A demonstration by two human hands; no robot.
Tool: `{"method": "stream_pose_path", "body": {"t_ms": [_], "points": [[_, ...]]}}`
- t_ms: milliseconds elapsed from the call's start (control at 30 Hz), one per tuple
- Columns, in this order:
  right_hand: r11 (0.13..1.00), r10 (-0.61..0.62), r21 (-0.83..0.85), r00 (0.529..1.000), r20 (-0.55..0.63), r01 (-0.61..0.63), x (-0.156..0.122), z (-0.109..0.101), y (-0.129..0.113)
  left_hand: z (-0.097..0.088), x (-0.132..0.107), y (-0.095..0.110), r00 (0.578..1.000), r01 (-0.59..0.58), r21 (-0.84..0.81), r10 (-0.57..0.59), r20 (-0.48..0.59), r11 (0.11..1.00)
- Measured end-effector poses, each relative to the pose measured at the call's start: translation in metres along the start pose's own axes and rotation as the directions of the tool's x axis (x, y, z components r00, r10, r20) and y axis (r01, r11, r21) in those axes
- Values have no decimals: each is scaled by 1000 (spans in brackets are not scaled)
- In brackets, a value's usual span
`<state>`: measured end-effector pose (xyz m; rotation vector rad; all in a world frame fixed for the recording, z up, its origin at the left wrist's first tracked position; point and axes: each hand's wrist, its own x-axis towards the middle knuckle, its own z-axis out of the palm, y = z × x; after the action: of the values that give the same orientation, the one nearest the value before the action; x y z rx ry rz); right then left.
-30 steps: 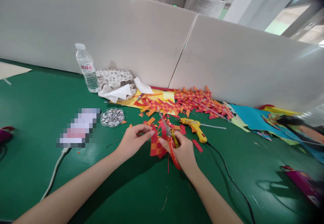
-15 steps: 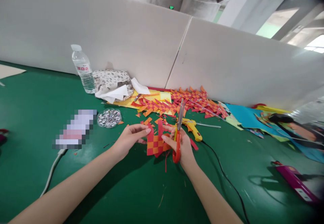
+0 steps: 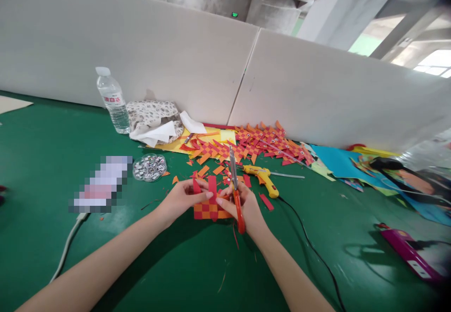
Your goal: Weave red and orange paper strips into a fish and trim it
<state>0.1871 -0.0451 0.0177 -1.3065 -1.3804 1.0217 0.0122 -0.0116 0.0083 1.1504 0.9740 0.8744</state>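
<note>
A red-and-orange woven paper piece (image 3: 206, 210) is held up over the green table between my two hands. My left hand (image 3: 183, 199) pinches it at the left, with the thumb across an upright red strip. At its right side, my right hand (image 3: 243, 206) grips the paper with thumb and fingertips. Scissors (image 3: 238, 201) with orange handles also hang in my right hand, their blades pointing away from me. Part of the weave is hidden behind the fingers. Small orange and red paper scraps (image 3: 220, 169) lie just beyond my hands.
Behind the scraps lies a pile of woven paper fish (image 3: 262, 138). A yellow glue gun (image 3: 264, 175) with a black cord rests at the right. To the left are a dish of googly eyes (image 3: 150, 167), a water bottle (image 3: 114, 103) and a blurred phone (image 3: 104, 180). A purple power strip (image 3: 410, 251) stands far right.
Both hands have shifted slightly left with the woven paper. My left thumb now lies on the second upright red strip. The scissors tilt more to the left.
</note>
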Motion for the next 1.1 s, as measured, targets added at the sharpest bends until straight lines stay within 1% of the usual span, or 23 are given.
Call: {"method": "stream_pose_path", "body": {"t_ms": [67,100,200,300,367,433,500,567,700,833,933,1100], "points": [[986,-21,-164,999,-37,15,-3,1,-4,-1,1,-3,999,-34,-9,34,-15,999],[965,-22,-262,998,-63,5,-4,1,-6,-2,2,-3,998,-46,-22,46,-33,999],[853,-33,-521,993,-111,-29,-6,0,-8,-4,2,-1,992,-56,-71,47,-118,996],[725,-98,-689,992,-84,14,-7,0,-6,-5,1,3,985,-57,-119,37,-170,991],[660,-126,-750,991,-50,46,-7,1,-5,-5,1,5,984,-68,-146,42,-175,987],[630,-139,-773,990,-12,80,-7,2,-3,-5,1,6,982,-80,-157,51,-180,984],[627,-139,-772,990,18,103,-8,4,-3,-5,1,6,980,-87,-156,57,-189,984],[636,-119,-765,992,31,100,-8,4,-4,-5,1,5,981,-92,-144,65,-185,985],[651,-84,-755,996,31,78,-8,4,-6,-5,1,3,986,-92,-87,78,-149,992],[666,-65,-742,997,39,72,-7,3,-7,-5,0,5,987,-73,-57,64,-145,996],[674,-77,-734,996,46,86,-7,2,-6,-5,-1,7,987,-76,-49,68,-147,996],[640,-95,-763,995,30,84,-6,0,-4,-5,-1,8,986,-71,-44,64,-151,997]]}}
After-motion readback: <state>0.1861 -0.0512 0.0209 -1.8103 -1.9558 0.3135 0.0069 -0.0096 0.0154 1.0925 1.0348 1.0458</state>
